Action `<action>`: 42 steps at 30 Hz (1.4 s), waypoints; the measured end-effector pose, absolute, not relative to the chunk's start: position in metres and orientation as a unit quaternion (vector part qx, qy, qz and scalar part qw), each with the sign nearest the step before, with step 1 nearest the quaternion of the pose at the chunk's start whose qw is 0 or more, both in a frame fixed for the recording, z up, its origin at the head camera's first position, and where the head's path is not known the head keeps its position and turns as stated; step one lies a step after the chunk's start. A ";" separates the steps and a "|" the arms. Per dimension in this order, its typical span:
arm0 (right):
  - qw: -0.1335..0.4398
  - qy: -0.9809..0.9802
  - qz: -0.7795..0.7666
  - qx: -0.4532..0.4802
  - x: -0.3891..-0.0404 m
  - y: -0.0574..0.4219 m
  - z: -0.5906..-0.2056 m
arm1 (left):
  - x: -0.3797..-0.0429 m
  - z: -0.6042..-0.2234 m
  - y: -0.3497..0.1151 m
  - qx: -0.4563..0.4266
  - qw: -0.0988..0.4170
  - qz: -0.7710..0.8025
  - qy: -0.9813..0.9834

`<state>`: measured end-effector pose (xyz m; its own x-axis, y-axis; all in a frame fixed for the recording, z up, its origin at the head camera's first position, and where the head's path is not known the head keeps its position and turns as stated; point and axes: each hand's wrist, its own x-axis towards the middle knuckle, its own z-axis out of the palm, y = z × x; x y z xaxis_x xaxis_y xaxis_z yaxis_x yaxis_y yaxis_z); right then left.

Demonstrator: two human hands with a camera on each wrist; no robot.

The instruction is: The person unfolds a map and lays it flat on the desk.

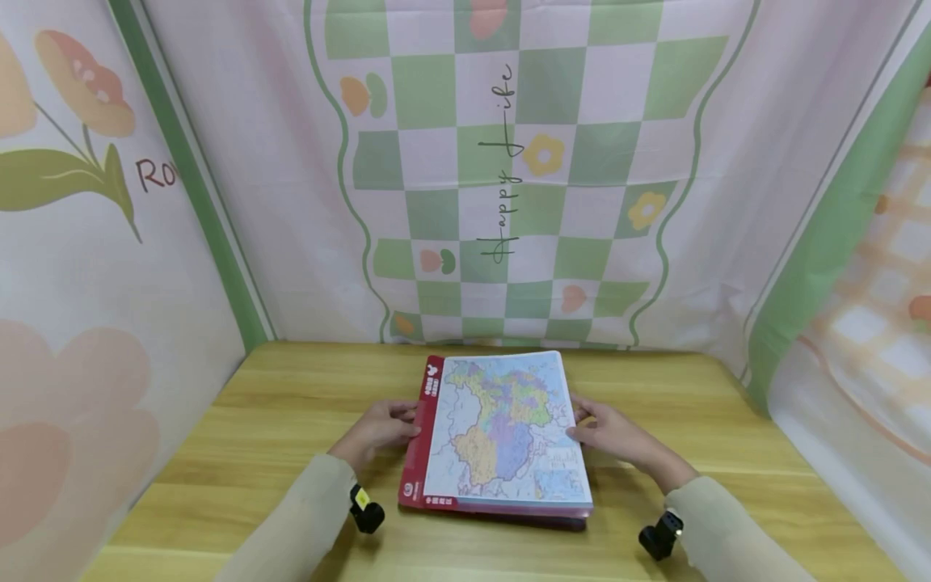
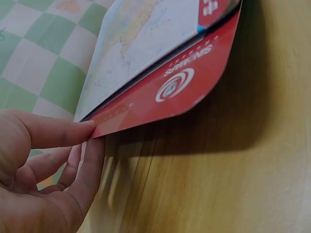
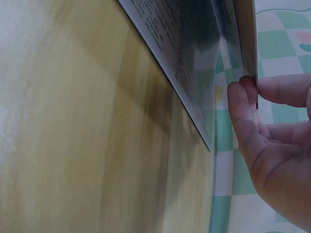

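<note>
A flat map (image 1: 502,428) in pastel colours, with a red strip (image 1: 420,436) along its left side, is held level or nearly so over the wooden table. It looks like several layers: pink and dark edges show below its near side. My left hand (image 1: 380,430) pinches the red edge between thumb on top and fingers beneath, as the left wrist view shows. The right hand (image 1: 618,436) pinches the opposite edge. In the right wrist view, a lower sheet (image 3: 170,53) with small printed text sags away from the upper layer that the thumb and fingers hold.
The wooden table (image 1: 276,453) reaches back to a hanging cloth (image 1: 502,162) with a green and white checked print. Printed cloth (image 1: 94,267) also hangs along the left, and more (image 1: 858,283) along the right. A black camera sits on each wrist.
</note>
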<state>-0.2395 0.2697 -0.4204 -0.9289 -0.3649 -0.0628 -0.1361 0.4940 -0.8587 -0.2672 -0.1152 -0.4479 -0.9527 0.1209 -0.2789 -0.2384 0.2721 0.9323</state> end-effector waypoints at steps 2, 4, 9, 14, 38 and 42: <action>0.121 0.855 -0.482 -0.149 -0.240 0.270 -0.420 | -0.267 -0.448 -0.116 -0.037 0.149 0.604 0.782; 0.124 0.855 -0.481 -0.149 -0.242 0.271 -0.419 | -0.268 -0.449 -0.118 -0.035 0.149 0.606 0.781; 0.125 0.856 -0.479 -0.149 -0.242 0.274 -0.416 | -0.269 -0.451 -0.122 -0.023 0.151 0.606 0.781; 0.124 0.856 -0.477 -0.157 -0.240 0.278 -0.409 | -0.268 -0.449 -0.130 -0.011 0.155 0.599 0.785; 0.122 0.851 -0.482 -0.171 -0.239 0.301 -0.390 | -0.270 -0.448 -0.157 -0.057 0.149 0.597 0.787; 0.124 0.849 -0.485 -0.170 -0.239 0.305 -0.387 | -0.270 -0.446 -0.163 -0.066 0.148 0.594 0.788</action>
<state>-0.2387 0.3050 -0.3872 -0.9116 -0.4084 -0.0464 -0.1672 0.4714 -0.8659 -0.2705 -0.1630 -0.4460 -0.9477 0.0713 -0.3111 -0.2795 0.2855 0.9167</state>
